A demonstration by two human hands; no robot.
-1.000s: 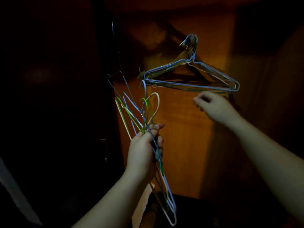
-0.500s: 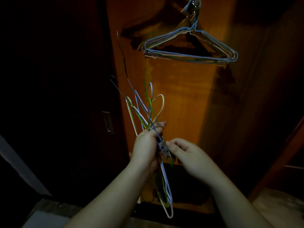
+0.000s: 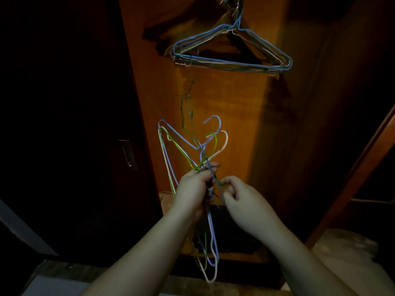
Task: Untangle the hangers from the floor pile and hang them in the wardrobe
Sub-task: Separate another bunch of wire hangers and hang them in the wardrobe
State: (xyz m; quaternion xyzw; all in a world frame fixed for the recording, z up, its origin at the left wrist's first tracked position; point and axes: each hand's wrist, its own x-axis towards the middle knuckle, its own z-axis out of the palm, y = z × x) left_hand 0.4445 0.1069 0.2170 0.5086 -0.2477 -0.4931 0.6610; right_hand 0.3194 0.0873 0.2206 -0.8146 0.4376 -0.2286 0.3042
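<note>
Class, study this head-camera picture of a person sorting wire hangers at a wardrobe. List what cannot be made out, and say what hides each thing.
1. Head view: the hooks of the hung blue wire hangers and whatever they hang from are cut off by the top edge.
2. The number of tangled blue, white and green wire hangers: overlapping wires, left hand covers the crossing.
3. Which wire the right hand pinches: too fine, dim.
4. The wardrobe's left side: lost in darkness.

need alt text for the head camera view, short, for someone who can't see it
A person's left hand grips a tangled bundle of wire hangers, blue, green and white, while the right hand pinches a wire in the same bundle. Above, a stack of hung hangers dangles inside a dim wooden wardrobe.
</note>
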